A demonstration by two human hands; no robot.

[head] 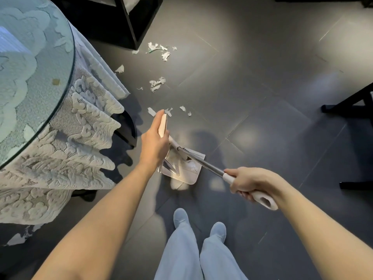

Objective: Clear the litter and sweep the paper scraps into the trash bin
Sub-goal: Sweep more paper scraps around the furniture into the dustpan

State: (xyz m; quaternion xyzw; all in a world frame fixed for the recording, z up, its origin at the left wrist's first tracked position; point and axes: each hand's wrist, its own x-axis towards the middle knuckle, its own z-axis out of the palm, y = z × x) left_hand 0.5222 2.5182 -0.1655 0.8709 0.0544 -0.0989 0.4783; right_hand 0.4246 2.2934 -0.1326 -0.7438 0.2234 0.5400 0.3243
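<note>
Looking down at torn white paper scraps (157,84) strewn over a dark grey tiled floor (262,77), all out ahead of both hands. Counting three loose bunches: a far one by a black furniture frame (131,27), a middle one, and a near one just past the left hand (154,138). Can't pin an exact piece count.

Gripping a pale pinkish-white handle (162,126) with that left hand, fingers wrapped round it. Same story with the right hand (249,181): clenched round the white grip of a metal-shafted handle (201,161), crossing above a clear plastic dustpan (181,174) down at floor level between the hands. Can't tell through the glare whether anything lies in the pan.

Off to the left, a round glass-topped surface (30,57) draped in a white lace cloth (80,138), with one small tan bit (56,81) on the glass. Over at the right, black chair legs (351,104). Down at the bottom, two pale blue shoes (181,216).
</note>
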